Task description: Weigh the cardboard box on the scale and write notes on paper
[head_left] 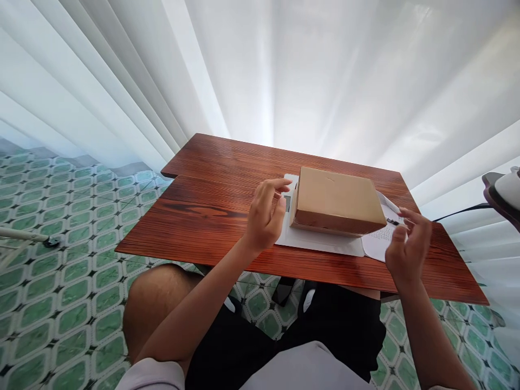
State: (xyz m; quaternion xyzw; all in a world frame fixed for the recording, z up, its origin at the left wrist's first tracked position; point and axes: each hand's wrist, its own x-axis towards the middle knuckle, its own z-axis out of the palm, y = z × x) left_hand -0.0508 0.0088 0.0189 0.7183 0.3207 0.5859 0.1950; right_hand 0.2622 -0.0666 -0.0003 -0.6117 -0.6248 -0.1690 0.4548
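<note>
A closed brown cardboard box (337, 197) rests on a flat white scale-like board (309, 238), with a small dark display at the board's left end. My left hand (266, 214) hovers just left of the box, fingers apart and holding nothing. On the other side, my right hand (408, 246) is raised over papers, its fingers spread and slightly curled, apart from the box. Printed sheets of paper (376, 246) lie right of the box, partly hidden by it and by my right hand. A dark pen (392, 221) lies on them.
The reddish-brown wooden table (203, 216) has a stepped left edge. A white curtain (260, 70) hangs behind it. At the far right is part of a white and dark object (504, 187) with a black cord. Green patterned tiles (60, 292) cover the floor.
</note>
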